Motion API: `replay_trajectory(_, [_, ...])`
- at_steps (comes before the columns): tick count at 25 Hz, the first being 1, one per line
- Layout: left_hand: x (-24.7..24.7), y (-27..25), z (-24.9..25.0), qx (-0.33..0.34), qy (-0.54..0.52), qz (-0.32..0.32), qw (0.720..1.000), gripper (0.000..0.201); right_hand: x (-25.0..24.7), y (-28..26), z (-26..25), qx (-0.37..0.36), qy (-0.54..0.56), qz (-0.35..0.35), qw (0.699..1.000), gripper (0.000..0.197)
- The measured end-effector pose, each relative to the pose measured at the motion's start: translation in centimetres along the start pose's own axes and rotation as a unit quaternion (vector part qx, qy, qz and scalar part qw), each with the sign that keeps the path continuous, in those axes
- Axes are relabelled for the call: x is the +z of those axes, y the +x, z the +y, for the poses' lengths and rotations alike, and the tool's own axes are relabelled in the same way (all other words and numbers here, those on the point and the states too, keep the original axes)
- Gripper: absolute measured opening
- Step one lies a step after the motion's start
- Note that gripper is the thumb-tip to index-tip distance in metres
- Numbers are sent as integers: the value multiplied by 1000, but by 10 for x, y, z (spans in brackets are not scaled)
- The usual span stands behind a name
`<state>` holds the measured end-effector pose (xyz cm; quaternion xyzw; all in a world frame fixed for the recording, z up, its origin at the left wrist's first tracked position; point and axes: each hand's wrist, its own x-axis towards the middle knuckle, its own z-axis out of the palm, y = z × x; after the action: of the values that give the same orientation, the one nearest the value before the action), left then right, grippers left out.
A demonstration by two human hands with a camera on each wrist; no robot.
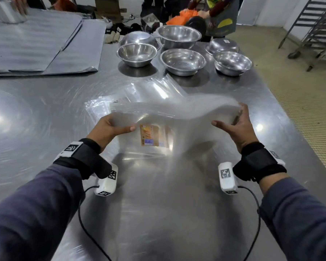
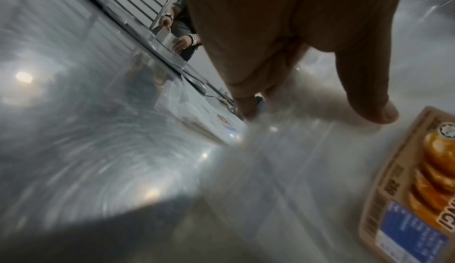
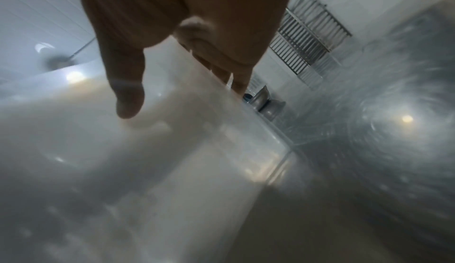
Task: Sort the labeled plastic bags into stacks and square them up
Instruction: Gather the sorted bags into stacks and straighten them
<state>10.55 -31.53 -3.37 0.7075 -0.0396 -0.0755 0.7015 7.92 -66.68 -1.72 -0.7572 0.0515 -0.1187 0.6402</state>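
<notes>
With thumbs on top and fingers underneath, the left hand (image 1: 109, 127) and right hand (image 1: 237, 127) are gripping the bag stack (image 1: 169, 117) at frame centre, lifted above the table (image 1: 36, 117); keeping both grips level should preserve edge alignment.

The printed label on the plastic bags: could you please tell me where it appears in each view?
Head: the label sits centre frame, between the hands.
Left wrist: the label fills the lower right edge, beyond the thumb.
Right wrist: not in it; only milky plastic shows.
Shared landmark: the steel table.
</notes>
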Motion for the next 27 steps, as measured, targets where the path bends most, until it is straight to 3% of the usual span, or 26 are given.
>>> replay_trajectory(3, [2, -3, 5, 6, 9, 4, 1000, 29, 3, -8, 0, -54, -31, 8, 998, 79])
replay_trajectory(5, [3, -5, 5, 15, 14, 10, 1000, 27, 7, -13, -4, -105, -52, 75, 990, 79])
replay_trajectory(7, [4, -8, 5, 24, 8, 11, 1000, 24, 18, -19, -18, -180, -142, 146, 962, 76])
replay_trajectory(8, [5, -10, 4, 27, 9, 12, 1000, 24, 29, -24, -30, -233, -209, 148, 938, 78])
replay_trajectory(10, [4, -13, 3, 25, 13, 10, 1000, 24, 61, -35, -57, -322, -337, 40, 884, 83])
replay_trajectory(12, [1, -14, 1, 31, 7, -7, 999, 42, 97, -43, -83, -310, -422, -110, 845, 90])
replay_trajectory(15, [0, -16, 0, 33, -11, -24, 999, 66, 134, -37, -94, -243, -518, -217, 791, 96])
replay_trajectory(18, [6, -22, 3, 31, 29, -4, 999, 38, 148, -28, -89, -199, -583, -278, 737, 96])
replay_trajectory(20, [5, -23, 2, 28, 26, 20, 999, 28, 146, -24, -87, -211, -577, -268, 742, 98])
replay_trajectory(23, [2, -21, 1, 17, 19, 42, 999, 33, 131, -20, -87, -218, -586, -273, 731, 95])
replay_trajectory(27, [2, -20, -3, 18, 8, 48, 999, 41, 110, -14, -87, -194, -588, -273, 737, 97])
